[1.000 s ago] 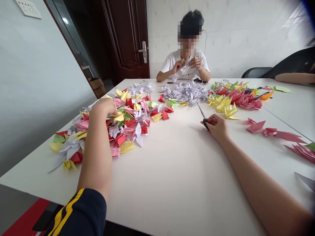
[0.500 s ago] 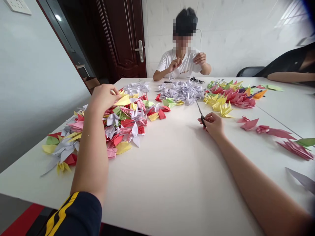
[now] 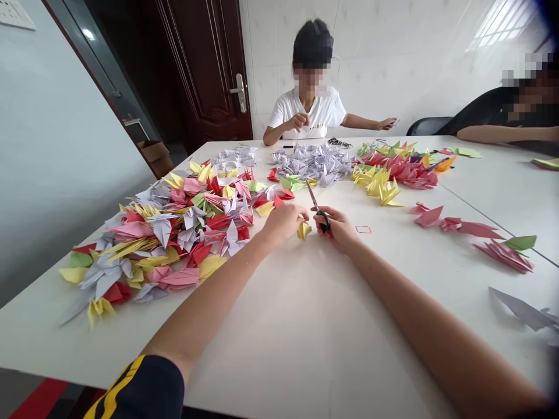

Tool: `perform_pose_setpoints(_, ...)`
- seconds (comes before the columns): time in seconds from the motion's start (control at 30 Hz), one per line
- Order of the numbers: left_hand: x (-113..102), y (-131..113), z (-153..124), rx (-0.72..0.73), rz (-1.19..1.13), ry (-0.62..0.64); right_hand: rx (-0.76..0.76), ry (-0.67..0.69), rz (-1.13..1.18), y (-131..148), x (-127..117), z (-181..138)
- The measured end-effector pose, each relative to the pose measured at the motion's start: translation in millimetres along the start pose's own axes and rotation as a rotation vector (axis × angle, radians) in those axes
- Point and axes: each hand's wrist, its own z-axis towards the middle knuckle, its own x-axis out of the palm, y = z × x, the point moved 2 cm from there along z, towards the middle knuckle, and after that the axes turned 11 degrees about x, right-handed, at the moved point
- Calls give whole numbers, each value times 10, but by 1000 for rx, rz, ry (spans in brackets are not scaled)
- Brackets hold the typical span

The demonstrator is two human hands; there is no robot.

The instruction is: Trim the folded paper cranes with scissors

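My left hand (image 3: 286,223) is closed on a yellow folded paper crane (image 3: 304,231) over the middle of the table, its fingertips mostly turned away from view. Just to the right, my right hand (image 3: 337,228) grips a pair of scissors (image 3: 322,219) by the black handles. The blades point up and away, toward the far side, with only a small space between the two hands. Left of my left hand spreads a large heap of folded paper cranes (image 3: 192,218) in white, pink, red, yellow and green.
Across the white table (image 3: 314,337) sits a person in a white shirt (image 3: 321,113). White cranes (image 3: 312,163) lie ahead, with pink and yellow ones (image 3: 393,166) to their right. Loose pink pieces (image 3: 504,256) lie at the right. Another person's forearm (image 3: 502,134) rests at the far right.
My left hand has moved right from above the colourful heap to beside the scissors, bringing a yellow crane. My right hand shifted slightly left in view. The person opposite stretched one arm sideways.
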Motion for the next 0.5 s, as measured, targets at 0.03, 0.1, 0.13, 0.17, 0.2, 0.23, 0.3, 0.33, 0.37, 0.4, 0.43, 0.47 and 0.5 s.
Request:
perform_pose_setpoints(0.03,81,-13,-16,6,49,-27,-1,8,-13,-5,-1,6)
perform_pose_setpoints(0.1,200,-40,-55,27,149,-66,-5,19,-37,-20,-9,25)
perform_pose_setpoints(0.13,238,-50,-74,46,191,-87,-9,21,-47,-30,-13,34)
perform_pose_setpoints(0.17,267,-55,-90,69,222,-108,-14,20,-53,-40,-17,43)
perform_pose_setpoints(0.2,289,-54,-105,89,239,-129,-18,18,-57,-50,-20,49)
perform_pose_setpoints(0.23,308,-47,-117,101,242,-149,-20,15,-59,-58,-22,53)
perform_pose_setpoints(0.3,341,-17,-136,98,206,-183,-24,7,-63,-67,-25,54)
perform_pose_setpoints(0.33,359,1,-145,89,176,-200,-24,5,-67,-68,-26,51)
perform_pose_setpoints(0.37,376,18,-153,81,140,-218,-26,4,-71,-66,-28,47)
perform_pose_setpoints(0.4,393,33,-160,74,101,-234,-30,4,-75,-63,-30,42)
perform_pose_setpoints(0.43,411,45,-167,70,59,-246,-36,4,-78,-59,-33,37)
perform_pose_setpoints(0.47,427,56,-172,65,16,-254,-41,5,-83,-54,-36,32)
perform_pose_setpoints(0.5,444,68,-175,57,-25,-256,-45,6,-90,-50,-39,27)
